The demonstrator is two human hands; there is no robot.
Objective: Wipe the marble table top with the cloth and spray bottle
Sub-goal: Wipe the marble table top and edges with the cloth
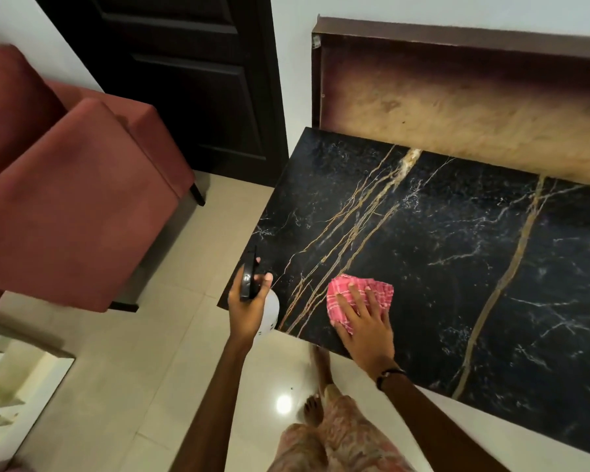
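Note:
The black marble table top (440, 240) with gold and white veins fills the right half of the view. A folded pink checked cloth (372, 289) lies near its front left corner. My right hand (365, 321) presses flat on the cloth with fingers spread. My left hand (246, 308) grips a spray bottle (269, 313) with a white body and black trigger head, held just off the table's left front corner, nozzle pointing away from me.
A brown wooden panel (457, 107) rises behind the table against the wall. A red upholstered armchair (65, 185) stands to the left, a dark door (191, 80) behind it. Cream floor tiles (133, 369) lie below, with my bare feet near the table's front edge.

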